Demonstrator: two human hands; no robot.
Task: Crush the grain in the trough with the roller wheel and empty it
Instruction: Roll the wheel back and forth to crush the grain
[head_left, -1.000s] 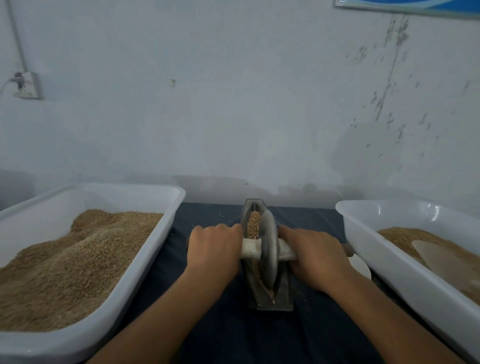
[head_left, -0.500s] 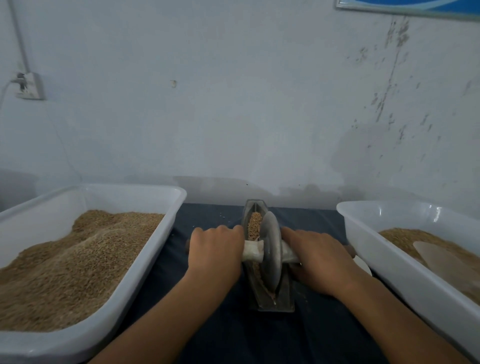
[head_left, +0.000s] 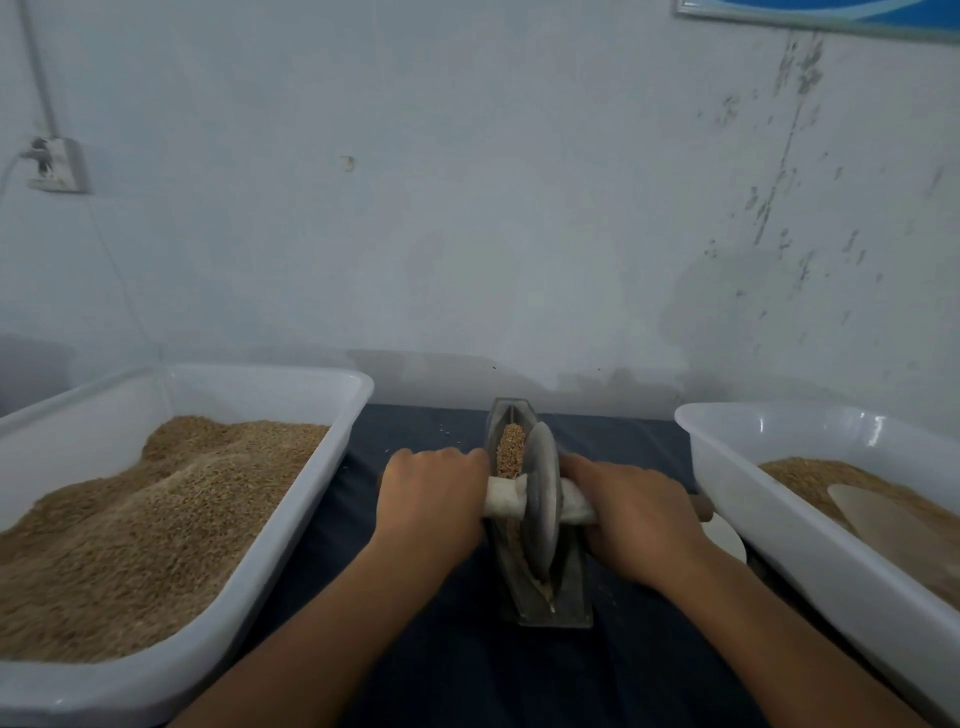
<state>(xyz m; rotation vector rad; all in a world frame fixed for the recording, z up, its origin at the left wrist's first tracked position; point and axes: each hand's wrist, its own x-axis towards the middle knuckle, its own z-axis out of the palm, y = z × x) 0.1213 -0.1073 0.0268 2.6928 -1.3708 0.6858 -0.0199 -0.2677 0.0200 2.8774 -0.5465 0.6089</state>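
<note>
A narrow grey metal trough (head_left: 574, 597) lies lengthwise on the dark cloth between two tubs. Brown grain (head_left: 511, 449) fills its far half. A grey roller wheel (head_left: 543, 499) stands on edge in the trough's middle, on an axle wrapped in white cloth. My left hand (head_left: 431, 499) grips the axle left of the wheel. My right hand (head_left: 631, 514) grips it on the right. The axle's bare wooden end (head_left: 702, 506) pokes out past my right hand. The trough under the wheel is hidden.
A large white tub (head_left: 291, 525) heaped with grain stands on the left. Another white tub (head_left: 769, 514) on the right holds grain and a pale scoop (head_left: 878, 519). A white disc (head_left: 727, 540) lies by that tub. The wall stands just behind the table.
Both hands and the wheel have shifted only slightly along the trough, a little toward me; the grip on the axle is unchanged.
</note>
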